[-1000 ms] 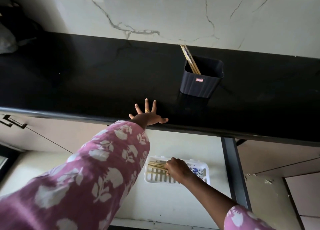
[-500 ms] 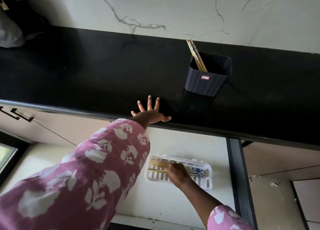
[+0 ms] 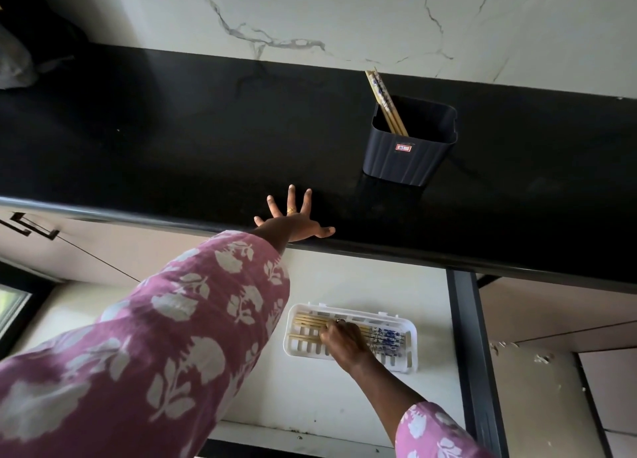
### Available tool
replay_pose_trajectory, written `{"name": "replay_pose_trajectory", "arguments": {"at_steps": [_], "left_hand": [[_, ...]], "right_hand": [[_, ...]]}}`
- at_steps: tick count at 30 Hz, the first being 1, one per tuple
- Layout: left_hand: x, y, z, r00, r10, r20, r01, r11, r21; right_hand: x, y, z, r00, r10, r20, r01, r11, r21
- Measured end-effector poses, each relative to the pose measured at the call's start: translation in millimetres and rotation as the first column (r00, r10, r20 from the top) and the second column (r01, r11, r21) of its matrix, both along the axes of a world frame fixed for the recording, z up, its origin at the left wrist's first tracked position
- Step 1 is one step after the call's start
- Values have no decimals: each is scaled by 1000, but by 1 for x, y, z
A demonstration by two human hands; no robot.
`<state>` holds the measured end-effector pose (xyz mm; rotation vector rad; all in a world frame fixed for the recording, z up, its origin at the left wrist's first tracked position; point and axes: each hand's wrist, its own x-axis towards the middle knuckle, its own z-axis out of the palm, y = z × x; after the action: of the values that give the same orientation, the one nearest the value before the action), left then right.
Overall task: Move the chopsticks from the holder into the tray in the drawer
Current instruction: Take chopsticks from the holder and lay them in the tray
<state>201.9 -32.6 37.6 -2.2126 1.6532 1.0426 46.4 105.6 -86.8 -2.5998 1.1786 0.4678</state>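
one white tray [image 3: 412,361] in the open drawer [image 3: 344,399], one dark holder [image 3: 406,157] on the black desk [image 3: 172,140].

left hand [image 3: 293,221] flat on the desk edge, five fingers [image 3: 291,195] spread, gripping nothing. right hand [image 3: 343,340] lies over chopsticks [image 3: 382,337] in the tray; whether its fingers grip them cannot be told, nor their exact count. two or three chopsticks [image 3: 386,102] lean in the holder's left corner.

A white marble wall [image 3: 344,13] with grey veins rises behind a glossy black counter [image 3: 172,130]. Beige cabinet fronts [image 3: 551,319] sit below it, 1 with a dark handle [image 3: 31,225]. Soft daylight falls across everything.
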Motion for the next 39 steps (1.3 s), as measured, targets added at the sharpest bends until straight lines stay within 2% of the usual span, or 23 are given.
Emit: {"name": "replay_pose_trajectory", "arguments": {"at_steps": [4,7,12,14,16,18,22,24,26,29,32,35,39], "left_hand": [[-2,2,3,1000,10,-6,-10,1000,4],[-3,3,4,1000,22,-6,-22,1000,-6],[-4,5,6,1000,20,-4,-20,1000,-4],[-4,6,7,1000,18,1,-18,1000,-6],[-4,6,8,1000,17,0,-17,1000,-7],[-4,7,9,1000,17,-2,-17,1000,-9],[-4,6,9,1000,18,-13,-18,1000,-5],[-3,5,8,1000,18,-13,-18,1000,-3],[-3,4,8,1000,16,-12,-16,1000,3],[-2,2,5,1000,11,-9,-11,1000,14],[-2,0,2,1000,11,-8,-11,1000,20],[-1,-3,1,1000,6,0,-6,1000,27],[0,-5,0,1000,-3,4,3,999,44]], "right_hand": [[-3,-6,11,998,6,61,-3,999,-39],[-11,-15,17,988,-62,144,79,991,-109],[-32,-51,62,895,151,420,36,913,-406],[-39,-76,90,837,96,538,172,888,-426],[-47,-102,117,806,124,579,255,810,-528],[-55,-128,134,804,255,537,264,657,-706],[-62,-173,170,820,258,511,347,487,-802],[-61,-197,183,831,204,517,378,474,-795],[-56,-217,195,819,114,562,435,515,-739],[-46,-243,215,733,-131,668,578,638,-509],[-36,-271,222,676,-388,626,669,680,-300],[-26,-292,219,668,-465,582,684,692,-232],[-12,-307,215,620,-526,582,731,657,-186]]}}
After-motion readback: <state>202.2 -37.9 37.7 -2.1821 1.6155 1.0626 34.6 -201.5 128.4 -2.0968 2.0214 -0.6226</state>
